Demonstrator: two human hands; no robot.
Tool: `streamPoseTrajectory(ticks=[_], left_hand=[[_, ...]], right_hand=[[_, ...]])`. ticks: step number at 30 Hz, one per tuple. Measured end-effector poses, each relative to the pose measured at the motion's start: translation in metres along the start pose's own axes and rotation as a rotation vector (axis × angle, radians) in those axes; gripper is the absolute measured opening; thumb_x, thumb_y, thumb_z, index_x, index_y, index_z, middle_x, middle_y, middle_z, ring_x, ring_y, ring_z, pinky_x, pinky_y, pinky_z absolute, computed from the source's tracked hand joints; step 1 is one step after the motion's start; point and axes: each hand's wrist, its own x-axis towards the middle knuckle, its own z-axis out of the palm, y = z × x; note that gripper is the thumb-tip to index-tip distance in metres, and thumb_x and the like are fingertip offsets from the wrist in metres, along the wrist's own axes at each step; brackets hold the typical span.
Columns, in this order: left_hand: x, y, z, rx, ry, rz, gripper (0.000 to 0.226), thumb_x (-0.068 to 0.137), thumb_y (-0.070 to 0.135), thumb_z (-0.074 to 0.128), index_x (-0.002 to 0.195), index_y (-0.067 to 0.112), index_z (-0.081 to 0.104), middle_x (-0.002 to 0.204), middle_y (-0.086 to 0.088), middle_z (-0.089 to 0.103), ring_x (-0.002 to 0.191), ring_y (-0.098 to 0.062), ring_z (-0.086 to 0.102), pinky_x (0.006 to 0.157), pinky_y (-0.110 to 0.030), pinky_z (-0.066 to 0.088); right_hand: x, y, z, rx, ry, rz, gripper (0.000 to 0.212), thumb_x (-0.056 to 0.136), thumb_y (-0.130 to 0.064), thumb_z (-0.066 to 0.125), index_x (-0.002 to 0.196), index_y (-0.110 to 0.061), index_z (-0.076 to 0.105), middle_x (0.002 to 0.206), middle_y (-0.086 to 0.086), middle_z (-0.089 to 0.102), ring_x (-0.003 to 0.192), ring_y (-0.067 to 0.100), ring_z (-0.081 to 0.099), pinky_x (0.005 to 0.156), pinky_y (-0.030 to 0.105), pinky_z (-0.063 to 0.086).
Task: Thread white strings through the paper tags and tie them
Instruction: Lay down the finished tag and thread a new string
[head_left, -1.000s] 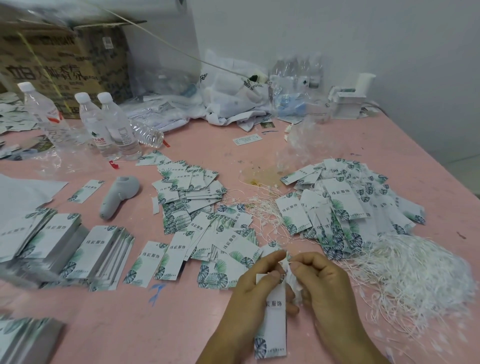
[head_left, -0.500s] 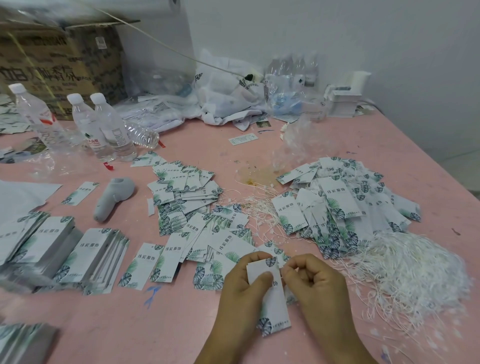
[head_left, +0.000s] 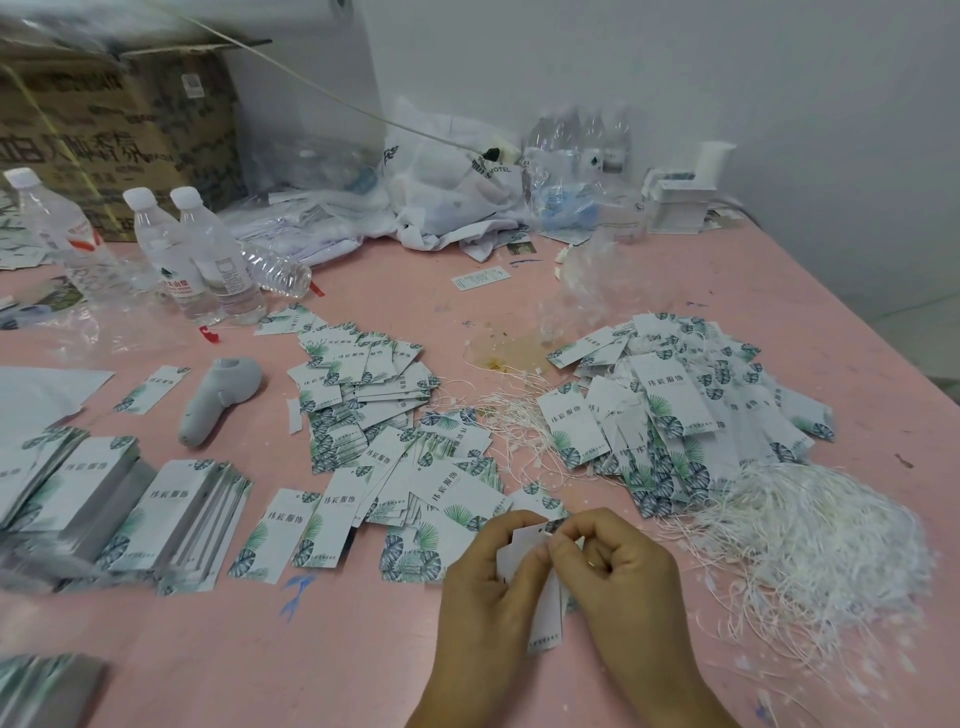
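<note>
My left hand (head_left: 488, 587) grips a white paper tag (head_left: 545, 613) with a leaf print, held upright near the table's front edge. My right hand (head_left: 618, 577) pinches at the tag's top edge, fingers curled; whether a string is between them is hidden. A loose heap of white strings (head_left: 810, 535) lies just right of my hands. Tags with strings on them are piled at the right (head_left: 675, 405). Loose unstrung tags (head_left: 405, 447) spread across the middle.
Neat stacks of tags (head_left: 104, 504) sit at the left. A grey handheld tool (head_left: 218, 395) lies beyond them. Water bottles (head_left: 202, 254), a cardboard box (head_left: 104, 135) and plastic bags (head_left: 447, 192) crowd the back of the pink table (head_left: 322, 649).
The tag has been turned and pulled further between my hands, so less of it shows. Both hands stay close together at its top edge.
</note>
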Motion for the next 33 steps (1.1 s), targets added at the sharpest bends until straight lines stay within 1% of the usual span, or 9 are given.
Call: streamPoseTrajectory(ticks=[3, 10, 16, 18, 21, 23, 25, 29, 33], left_hand=[[0.0, 0.0, 0.001, -0.004, -0.015, 0.006, 0.025, 0.082, 0.047, 0.068, 0.104, 0.034, 0.068, 0.088, 0.003, 0.073, 0.071, -0.009, 0.067, 0.061, -0.024, 0.055], [-0.001, 0.006, 0.002, -0.014, -0.102, 0.061, 0.015, 0.092, 0.031, 0.063, 0.106, 0.032, 0.068, 0.095, 0.005, 0.072, 0.081, -0.007, 0.067, 0.069, -0.019, 0.054], [0.0, 0.004, 0.002, -0.041, -0.112, 0.028, 0.016, 0.092, 0.027, 0.063, 0.106, 0.03, 0.07, 0.096, -0.001, 0.072, 0.084, -0.012, 0.068, 0.072, -0.025, 0.056], [0.0, 0.004, 0.001, -0.016, -0.118, 0.042, 0.018, 0.092, 0.03, 0.062, 0.109, 0.029, 0.07, 0.1, 0.0, 0.071, 0.091, -0.014, 0.069, 0.077, -0.026, 0.055], [0.001, 0.004, -0.001, 0.001, -0.119, 0.056, 0.028, 0.091, 0.041, 0.055, 0.108, 0.026, 0.073, 0.103, 0.001, 0.069, 0.099, -0.018, 0.066, 0.083, -0.023, 0.05], [0.003, 0.006, -0.002, -0.113, -0.112, -0.056, 0.039, 0.086, 0.047, 0.052, 0.104, 0.022, 0.075, 0.1, -0.005, 0.07, 0.097, -0.023, 0.067, 0.084, -0.031, 0.05], [0.006, 0.006, -0.005, -0.22, -0.135, -0.182, 0.044, 0.08, 0.051, 0.054, 0.1, 0.018, 0.077, 0.095, -0.013, 0.073, 0.089, -0.029, 0.068, 0.08, -0.044, 0.05], [0.01, 0.005, -0.008, -0.32, -0.148, -0.29, 0.035, 0.072, 0.041, 0.075, 0.094, 0.014, 0.077, 0.085, -0.015, 0.074, 0.076, -0.025, 0.067, 0.07, -0.036, 0.052], [0.008, 0.007, -0.01, -0.344, -0.125, -0.295, 0.024, 0.075, 0.027, 0.079, 0.094, 0.012, 0.076, 0.083, -0.019, 0.074, 0.069, -0.027, 0.067, 0.064, -0.033, 0.054]], right_hand=[[0.0, 0.001, 0.0, -0.024, -0.003, -0.013, 0.004, 0.079, -0.03, 0.068, 0.077, -0.027, 0.066, 0.048, -0.009, 0.037, 0.046, 0.003, 0.034, 0.047, 0.016, 0.031], [-0.002, 0.002, -0.002, -0.007, -0.003, 0.002, 0.006, 0.081, -0.025, 0.07, 0.078, -0.027, 0.065, 0.047, -0.008, 0.036, 0.047, 0.004, 0.033, 0.047, 0.017, 0.031], [0.0, -0.002, -0.002, 0.039, 0.031, 0.016, 0.025, 0.066, -0.049, 0.061, 0.074, -0.025, 0.063, 0.047, -0.007, 0.036, 0.046, 0.004, 0.032, 0.045, 0.016, 0.03], [0.0, -0.001, -0.002, 0.022, 0.037, 0.011, 0.019, 0.068, -0.042, 0.065, 0.074, -0.024, 0.063, 0.047, -0.007, 0.036, 0.046, 0.004, 0.032, 0.045, 0.016, 0.029], [0.0, 0.002, -0.003, -0.014, 0.026, 0.009, 0.013, 0.079, -0.016, 0.072, 0.074, -0.023, 0.062, 0.048, -0.007, 0.035, 0.047, 0.004, 0.031, 0.046, 0.015, 0.029], [0.0, 0.003, -0.004, -0.001, 0.004, -0.002, 0.015, 0.081, -0.014, 0.071, 0.073, -0.023, 0.062, 0.049, -0.007, 0.035, 0.047, 0.004, 0.031, 0.047, 0.014, 0.029], [0.0, 0.001, -0.005, 0.044, -0.033, -0.002, 0.012, 0.083, -0.022, 0.07, 0.074, -0.022, 0.062, 0.049, -0.006, 0.036, 0.049, 0.003, 0.032, 0.048, 0.015, 0.03], [0.001, 0.0, -0.007, 0.072, -0.072, 0.009, 0.013, 0.077, -0.033, 0.065, 0.075, -0.02, 0.064, 0.05, -0.005, 0.035, 0.05, 0.005, 0.031, 0.049, 0.016, 0.029], [0.004, 0.0, -0.011, 0.076, -0.14, 0.012, 0.011, 0.077, -0.034, 0.066, 0.077, -0.023, 0.067, 0.049, -0.007, 0.033, 0.049, 0.007, 0.031, 0.05, 0.015, 0.03]])
